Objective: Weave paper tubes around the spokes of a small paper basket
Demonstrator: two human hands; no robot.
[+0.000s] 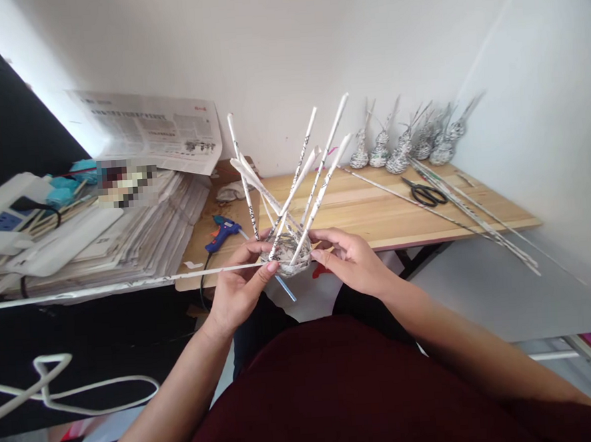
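Note:
Between my hands is a small round basket (294, 268) woven from rolled newspaper tubes, held above the table's front edge. Several stiff paper tubes (321, 156) stick up and outward from its rim, some crossing. My left hand (237, 288) grips the basket's left side, thumb in front and fingers behind. One long paper tube (179, 276) runs out leftward from under that thumb. On the right side, my right hand (350, 257) pinches the rim between thumb and fingers. The fingertips behind the basket are partly hidden.
A blue glue gun (222, 233) lies left of the basket, beside a tall newspaper stack (160, 229). Black scissors (425, 192) and loose paper tubes (481, 226) lie on the right of the wooden table (376, 223). Several woven gourd-like pieces (399, 154) stand against the wall.

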